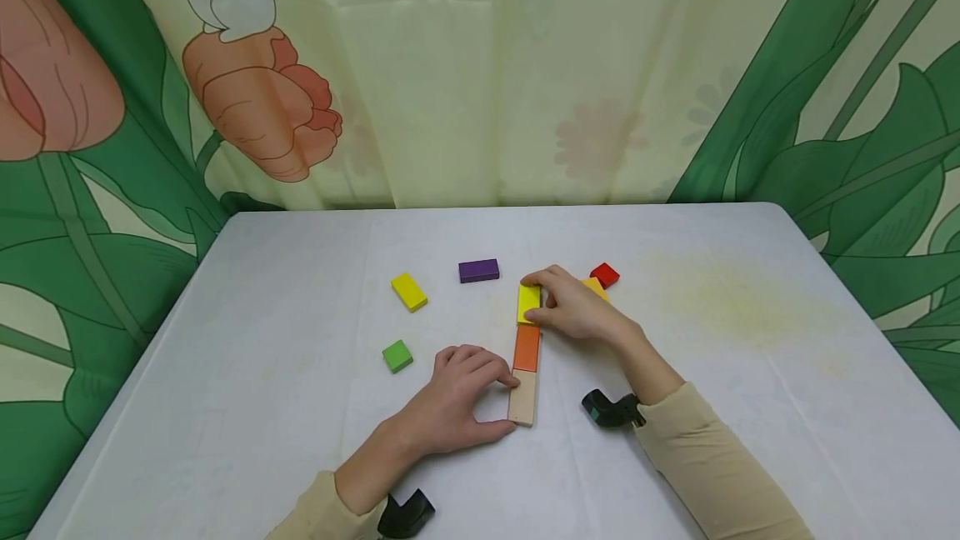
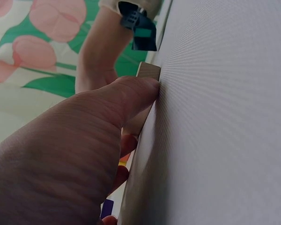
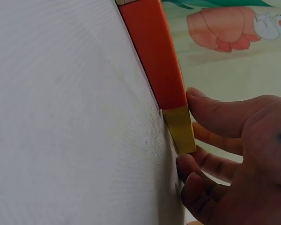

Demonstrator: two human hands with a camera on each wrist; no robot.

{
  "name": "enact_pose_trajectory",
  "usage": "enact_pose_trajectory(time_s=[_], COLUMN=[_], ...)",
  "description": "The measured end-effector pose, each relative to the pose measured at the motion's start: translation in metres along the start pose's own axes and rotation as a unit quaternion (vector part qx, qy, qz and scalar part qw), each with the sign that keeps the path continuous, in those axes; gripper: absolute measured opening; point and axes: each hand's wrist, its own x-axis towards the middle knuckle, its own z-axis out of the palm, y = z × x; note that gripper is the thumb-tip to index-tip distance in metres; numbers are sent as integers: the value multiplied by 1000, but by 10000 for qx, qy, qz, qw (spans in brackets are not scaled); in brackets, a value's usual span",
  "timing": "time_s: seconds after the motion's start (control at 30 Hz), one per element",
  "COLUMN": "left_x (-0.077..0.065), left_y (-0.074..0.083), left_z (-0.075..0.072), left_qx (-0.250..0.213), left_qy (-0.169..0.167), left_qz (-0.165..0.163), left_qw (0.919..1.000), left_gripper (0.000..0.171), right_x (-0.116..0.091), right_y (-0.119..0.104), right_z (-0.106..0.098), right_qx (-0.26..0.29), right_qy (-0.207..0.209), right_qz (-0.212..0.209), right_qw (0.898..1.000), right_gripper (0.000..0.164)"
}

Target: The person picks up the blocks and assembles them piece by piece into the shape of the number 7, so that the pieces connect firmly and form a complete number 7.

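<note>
A row of blocks runs away from me, end to end: a plain wooden block, an orange block and a yellow block. My left hand holds the wooden block from its left, thumb by the near end and index finger by the orange joint. In the left wrist view, the thumb covers much of that wooden block. My right hand pinches the yellow block between thumb and fingers at its far end. The right wrist view shows this yellow block against the orange block.
Left of the row lie another yellow block, a green block and a purple block. Beyond the right hand are a red block and a partly hidden yellow-orange block. A white cloth covers the table; a patterned curtain hangs behind.
</note>
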Motion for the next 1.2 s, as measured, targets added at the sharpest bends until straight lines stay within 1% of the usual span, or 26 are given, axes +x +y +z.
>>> enact_pose_trajectory(time_s=[0.3, 0.6, 0.93, 1.2], left_x=[0, 0, 1, 1], left_y=[0, 0, 1, 1], left_z=[0, 0, -1, 0], left_qx=[15, -2, 14, 34], left_qy=[5, -42, -60, -58], left_qz=[-1, -67, -66, -82], left_qw=[10000, 10000, 10000, 9999], left_gripper=[36, 36, 36, 36], right_x=[-1, -1, -1, -2], right_y=[-1, -2, 0, -1], right_z=[-1, -1, -2, -3], right_qx=[18, 34, -16, -6], right_qy=[-88, -131, -66, -101], right_qz=[74, 184, 138, 139], right_qw=[9999, 9997, 9999, 9999], right_gripper=[49, 52, 52, 51])
